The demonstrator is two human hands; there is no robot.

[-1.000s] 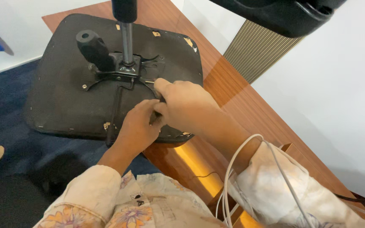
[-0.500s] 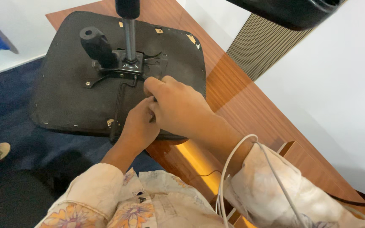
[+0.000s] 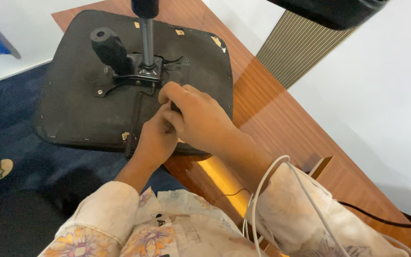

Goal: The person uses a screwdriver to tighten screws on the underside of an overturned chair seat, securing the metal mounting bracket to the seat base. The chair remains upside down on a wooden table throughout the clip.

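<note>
Wooden table (image 3: 281, 119) runs diagonally across my view, blue carpet (image 3: 5, 138) off to one side. On the table's near end lies an upturned black seat (image 3: 72, 104), its metal bracket (image 3: 141, 71) and post (image 3: 147, 35) pointing up at me. Both hands meet on the underside just below that bracket. Right hand (image 3: 198, 119) is curled over the top, fingers bent tight around something small and dark; left hand (image 3: 155, 140) is tucked beneath it, fingers hidden, so I cannot tell its grip.

bright, even light | glare on wooden tabletop (image 3: 267, 109) | sharp focus
</note>
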